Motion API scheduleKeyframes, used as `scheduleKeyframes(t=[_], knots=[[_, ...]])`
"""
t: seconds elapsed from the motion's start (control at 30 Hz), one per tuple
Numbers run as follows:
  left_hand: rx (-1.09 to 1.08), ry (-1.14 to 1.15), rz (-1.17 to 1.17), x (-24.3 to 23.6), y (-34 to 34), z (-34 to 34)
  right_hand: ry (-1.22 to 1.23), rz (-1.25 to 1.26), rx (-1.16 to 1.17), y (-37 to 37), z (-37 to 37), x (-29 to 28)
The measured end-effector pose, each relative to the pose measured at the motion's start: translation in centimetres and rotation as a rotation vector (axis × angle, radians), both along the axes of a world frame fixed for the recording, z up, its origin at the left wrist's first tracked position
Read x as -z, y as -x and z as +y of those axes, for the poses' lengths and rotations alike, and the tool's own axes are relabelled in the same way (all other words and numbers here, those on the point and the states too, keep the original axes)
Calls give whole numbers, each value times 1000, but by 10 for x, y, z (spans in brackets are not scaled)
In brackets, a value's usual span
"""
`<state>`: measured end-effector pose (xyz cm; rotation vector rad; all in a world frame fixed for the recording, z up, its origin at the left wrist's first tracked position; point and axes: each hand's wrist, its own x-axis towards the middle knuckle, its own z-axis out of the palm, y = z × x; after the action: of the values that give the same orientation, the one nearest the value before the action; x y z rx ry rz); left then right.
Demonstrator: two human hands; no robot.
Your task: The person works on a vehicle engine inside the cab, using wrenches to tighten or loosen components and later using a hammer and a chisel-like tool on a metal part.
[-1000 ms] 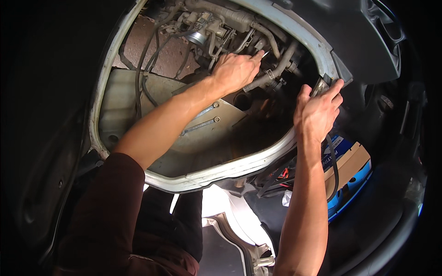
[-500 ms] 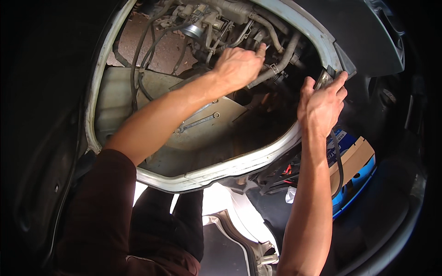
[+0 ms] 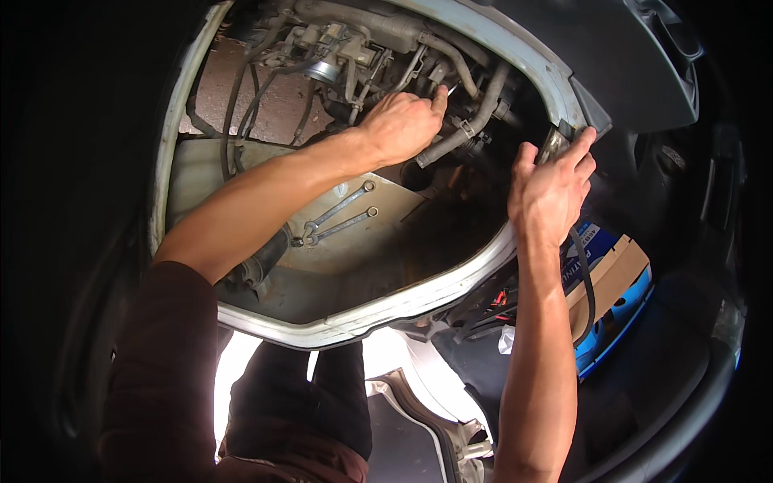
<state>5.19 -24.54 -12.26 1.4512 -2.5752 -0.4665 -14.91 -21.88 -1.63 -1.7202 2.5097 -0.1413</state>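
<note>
My left hand (image 3: 405,126) reaches into the engine bay among the hoses and pipes. Its fingers are curled closed, with the index finger pointing up beside a small shiny metal piece (image 3: 451,88); what the fingers hold is hidden. Just right of it runs a grey rubber hose (image 3: 485,109) with a clamp. My right hand (image 3: 553,193) is curled over the right corner of the opening's pale metal rim (image 3: 427,299), thumb and fingers either side of a metal fitting (image 3: 554,146). Two combination wrenches (image 3: 345,226) lie side by side on the metal panel below my left forearm.
Throttle-like engine parts (image 3: 326,68) and thin black hoses (image 3: 233,113) fill the far left of the bay. A black tube (image 3: 266,262) lies near the rim. Outside, right of my forearm, sit a blue box (image 3: 592,249) and a piece of cardboard (image 3: 612,278).
The view has shifted slightly, so more of both wrenches and the black tube shows below my left forearm. Both hands stay at about the same places on the engine and rim.
</note>
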Motion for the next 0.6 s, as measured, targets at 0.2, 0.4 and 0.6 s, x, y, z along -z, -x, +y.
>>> scheduleKeyframes(t=[0.2, 0.4, 0.6], knots=[[-16, -59, 237, -43, 17, -26, 7, -9, -11, -1, -1, 1], [-56, -86, 125, -47, 20, -15, 0, -19, -18, 2, 0, 1], [-288, -239, 72, -51, 9, 7, 50, -51, -23, 6, 2, 2]])
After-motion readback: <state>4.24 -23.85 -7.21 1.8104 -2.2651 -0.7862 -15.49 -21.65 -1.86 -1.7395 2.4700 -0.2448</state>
